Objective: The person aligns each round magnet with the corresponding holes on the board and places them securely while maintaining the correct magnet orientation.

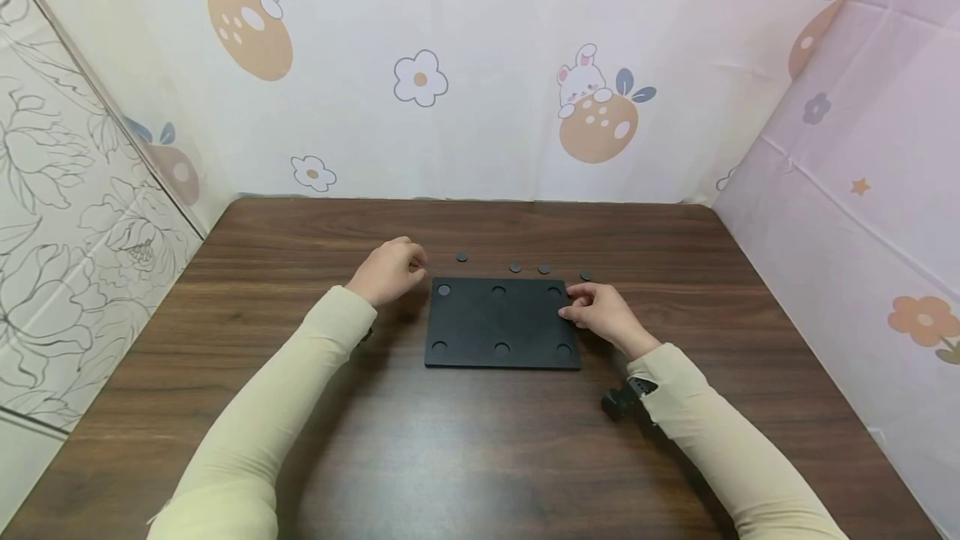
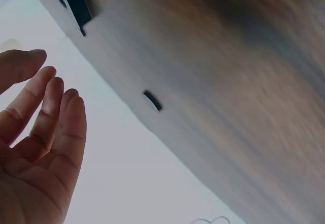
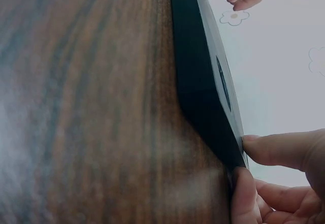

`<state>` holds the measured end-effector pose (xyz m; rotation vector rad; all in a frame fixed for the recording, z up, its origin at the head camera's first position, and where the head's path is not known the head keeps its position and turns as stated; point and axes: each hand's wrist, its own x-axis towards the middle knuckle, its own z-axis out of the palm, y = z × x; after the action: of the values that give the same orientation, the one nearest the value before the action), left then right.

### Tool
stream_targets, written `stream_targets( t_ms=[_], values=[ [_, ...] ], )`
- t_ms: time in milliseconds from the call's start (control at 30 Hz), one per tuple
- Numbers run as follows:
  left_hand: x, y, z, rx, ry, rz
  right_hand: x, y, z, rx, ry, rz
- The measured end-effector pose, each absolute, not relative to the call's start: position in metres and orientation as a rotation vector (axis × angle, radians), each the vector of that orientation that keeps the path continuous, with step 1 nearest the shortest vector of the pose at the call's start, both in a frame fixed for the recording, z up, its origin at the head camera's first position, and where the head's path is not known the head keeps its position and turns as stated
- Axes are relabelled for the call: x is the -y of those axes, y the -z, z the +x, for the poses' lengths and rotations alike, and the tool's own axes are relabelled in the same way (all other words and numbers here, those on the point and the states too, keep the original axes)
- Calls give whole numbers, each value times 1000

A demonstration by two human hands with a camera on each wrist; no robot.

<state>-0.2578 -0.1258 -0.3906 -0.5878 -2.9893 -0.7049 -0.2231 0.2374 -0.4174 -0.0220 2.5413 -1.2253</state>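
Observation:
A flat black board [image 1: 497,319] with several round recesses lies on the table. One grey disc [image 1: 444,290] fills its far-left recess. My right hand [image 1: 602,317] grips the board's right edge. The right wrist view shows the thumb [image 3: 274,150] on the top face and a fingertip [image 3: 244,186] against the side. Just off the far-left corner, my left hand [image 1: 390,271] hovers over the table. Its fingers [image 2: 73,127] are loosely bent in the left wrist view, with nothing between them and the thumb. A small dark disc [image 2: 152,101] lies on the table near that hand.
Behind the board, several small dark discs are spread in a loose row, from the leftmost disc [image 1: 461,257] to the rightmost disc [image 1: 586,276] near my right fingers. The brown wooden table [image 1: 480,457] ends at a patterned curtain [image 1: 480,132].

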Motion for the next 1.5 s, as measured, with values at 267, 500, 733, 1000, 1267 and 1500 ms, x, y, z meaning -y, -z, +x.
stream_targets(
  t_ms=[267, 500, 733, 1000, 1267, 1500],
  values=[
    [145, 389, -266, 2984, 688, -462, -237, 417, -223, -2554, 1209, -25],
    [157, 393, -272, 2994, 708, -385, -237, 417, -223, -2554, 1210, -33],
    [161, 399, -277, 3024, 698, -330, -238, 417, -222, -2553, 1212, -41],
    [164, 406, -285, 3066, 633, -257, -238, 420, -223, -2554, 1214, -41],
    [165, 409, -288, 3119, 622, -201, -238, 420, -222, -2549, 1224, -42],
    [165, 412, -291, 3168, 663, -183, -239, 419, -222, -2550, 1217, -36]
  ],
)
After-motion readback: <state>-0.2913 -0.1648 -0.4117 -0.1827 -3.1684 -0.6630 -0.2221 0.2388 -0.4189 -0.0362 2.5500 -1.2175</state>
